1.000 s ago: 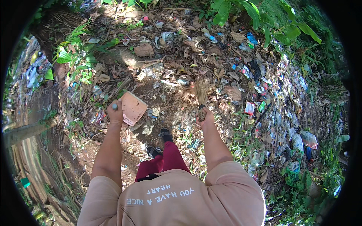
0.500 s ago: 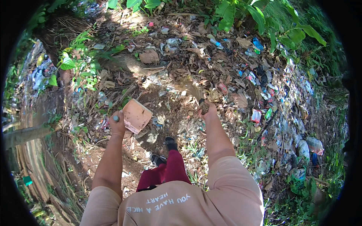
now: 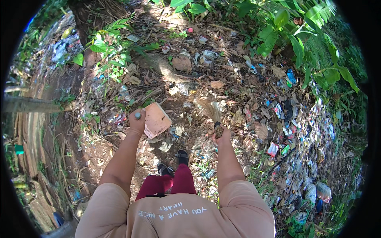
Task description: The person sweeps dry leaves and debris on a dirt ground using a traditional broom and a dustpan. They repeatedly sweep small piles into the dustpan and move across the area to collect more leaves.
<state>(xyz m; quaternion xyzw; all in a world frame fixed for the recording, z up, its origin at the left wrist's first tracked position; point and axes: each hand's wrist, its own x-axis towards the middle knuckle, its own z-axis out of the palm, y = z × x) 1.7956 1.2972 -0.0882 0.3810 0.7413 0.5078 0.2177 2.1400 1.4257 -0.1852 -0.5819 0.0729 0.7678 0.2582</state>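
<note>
My left hand (image 3: 136,125) is closed round the handle (image 3: 137,115) of a dustpan, whose rounded grey-green end pokes out above the fist. The dustpan's pale orange pan (image 3: 158,120) tilts to the right of that hand, just over the littered soil, with dark specks on its face. In my right hand (image 3: 222,135) is the bound dark grip of a short bristle broom (image 3: 214,112). The broom's tan bristles fan out away from me over dry leaves, partly smeared by motion. Pan and broom are apart, with bare soil (image 3: 190,131) between them.
Dry leaves and scraps of plastic cover the ground, with a dense spread of litter (image 3: 301,146) on the right. Green leafy plants (image 3: 297,47) grow at the far right. A tree trunk (image 3: 91,18) stands far left; a pole (image 3: 35,105) juts in at the left.
The view has shifted, so the ground appears lower and farther right. The broom's bristles have become more visible, fanned up and left of the right hand. Both hands keep their holds.
</note>
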